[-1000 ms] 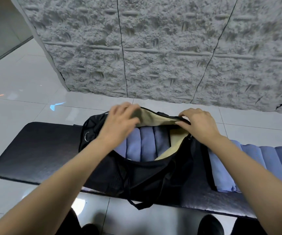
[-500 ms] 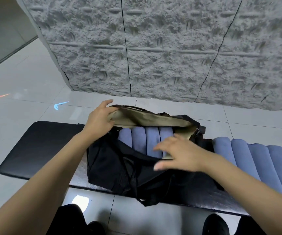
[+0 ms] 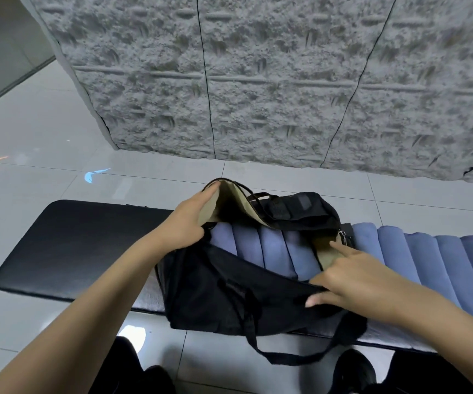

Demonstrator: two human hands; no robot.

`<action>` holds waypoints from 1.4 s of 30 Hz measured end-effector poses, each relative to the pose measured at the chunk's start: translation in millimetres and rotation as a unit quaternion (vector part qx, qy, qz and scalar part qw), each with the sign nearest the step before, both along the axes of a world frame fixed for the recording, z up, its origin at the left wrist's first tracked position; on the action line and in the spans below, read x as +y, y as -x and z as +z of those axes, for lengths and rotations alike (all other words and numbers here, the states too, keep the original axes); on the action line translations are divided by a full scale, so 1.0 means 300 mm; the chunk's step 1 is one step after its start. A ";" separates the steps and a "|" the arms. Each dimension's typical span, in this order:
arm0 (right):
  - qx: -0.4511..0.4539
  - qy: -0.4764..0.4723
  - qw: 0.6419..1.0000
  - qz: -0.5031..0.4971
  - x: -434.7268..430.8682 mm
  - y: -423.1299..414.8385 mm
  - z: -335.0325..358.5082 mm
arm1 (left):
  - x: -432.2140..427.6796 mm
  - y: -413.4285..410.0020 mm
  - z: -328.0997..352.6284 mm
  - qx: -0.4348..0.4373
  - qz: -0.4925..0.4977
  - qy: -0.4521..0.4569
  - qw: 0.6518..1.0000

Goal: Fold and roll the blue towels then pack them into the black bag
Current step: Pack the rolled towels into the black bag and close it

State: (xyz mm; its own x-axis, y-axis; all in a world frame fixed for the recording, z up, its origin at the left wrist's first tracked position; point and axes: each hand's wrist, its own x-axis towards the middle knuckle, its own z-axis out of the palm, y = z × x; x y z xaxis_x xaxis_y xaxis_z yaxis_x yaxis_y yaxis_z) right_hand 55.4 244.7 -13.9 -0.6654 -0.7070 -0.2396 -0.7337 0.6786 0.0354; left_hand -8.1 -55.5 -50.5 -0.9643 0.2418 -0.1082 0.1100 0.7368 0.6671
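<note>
Black fabric with a tan lining made up the black bag (image 3: 215,294), which lay open on the dark padded table (image 3: 82,240) with its long side toward the person. The left grip (image 3: 190,220) held the far flap of the opening raised, fingers laid along the tan inner face and thumb tucked under its edge, so the mouth gaped upward. The right grip (image 3: 351,277) was at the bag's right end. Its index finger stretched out and touched the tan lining, while the thumb lay on the outside of the near rim and the other fingers seemed to reach inside, pinching that rim between them, though blur left the hold less than certain. Inside the bag several blue towels (image 3: 272,251) lay rolled and packed side by side, touching one another, their far ends hidden under the raised flap. Just beside the bag's right end more rolled towels (image 3: 428,260) of the same blue sat in a row on the table, flank against flank, running off the right edge of the view. A zip pull (image 3: 343,237) hung at the right end of the opening, near the index fingertip. One carry strap (image 3: 286,358) drooped in a loop over the table's near edge, above pale floor tiles (image 3: 30,137). Behind the table rose a rough grey stone wall (image 3: 258,81).
</note>
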 end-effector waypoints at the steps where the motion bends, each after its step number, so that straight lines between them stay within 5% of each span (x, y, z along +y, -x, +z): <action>1: -0.070 -0.011 0.997 -0.042 -0.014 0.008 0.013 | 0.001 -0.001 -0.003 0.008 0.003 -0.003 1.000; 3: -0.093 0.030 0.994 -0.054 -0.035 0.050 -0.012 | -0.005 0.001 -0.001 0.026 0.013 -0.004 1.000; 6: 0.058 0.099 0.993 -0.026 -0.058 0.158 -0.070 | -0.032 0.003 0.007 0.074 0.034 0.010 0.997; 8: 0.142 0.120 0.978 -0.090 -0.049 0.227 -0.070 | -0.053 -0.001 0.008 0.114 0.078 0.010 0.990; 11: 0.146 0.138 0.964 -0.172 0.012 0.310 -0.071 | -0.072 -0.007 0.005 0.115 0.111 0.005 0.987; 17: -0.041 0.287 0.903 -0.318 0.075 0.426 -0.060 | -0.088 0.023 0.019 0.078 0.085 -0.007 0.993; 26: -0.173 0.386 0.807 -0.413 0.102 0.503 -0.108 | -0.080 0.037 0.006 0.005 0.121 -0.092 0.988; 29: -0.061 0.315 0.859 -0.399 0.096 0.496 -0.124 | -0.070 0.056 -0.001 0.024 0.046 0.132 0.990; 31: 0.107 0.252 0.921 -0.277 0.079 0.462 -0.120 | -0.062 0.070 -0.014 0.143 -0.024 0.310 0.940; 33: 0.232 0.190 0.950 -0.088 0.062 0.430 -0.110 | -0.043 0.089 -0.017 0.240 -0.090 0.385 0.886; 37: 0.227 0.026 0.972 0.055 0.050 0.418 -0.140 | -0.021 0.111 -0.039 0.303 -0.188 0.382 0.852; 42: 0.197 0.080 0.960 -0.183 -0.003 0.449 -0.117 | -0.014 0.113 -0.021 0.251 -0.162 0.264 0.917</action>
State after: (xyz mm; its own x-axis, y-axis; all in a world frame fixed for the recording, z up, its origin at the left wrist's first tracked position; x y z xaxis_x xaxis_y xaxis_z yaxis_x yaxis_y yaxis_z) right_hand -79.4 243.8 -48.8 -0.8926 -0.4162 0.1730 -0.3971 0.9078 0.1353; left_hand -42.1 -59.7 -56.8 -0.8109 0.5669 0.1451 0.5766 0.8164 0.0323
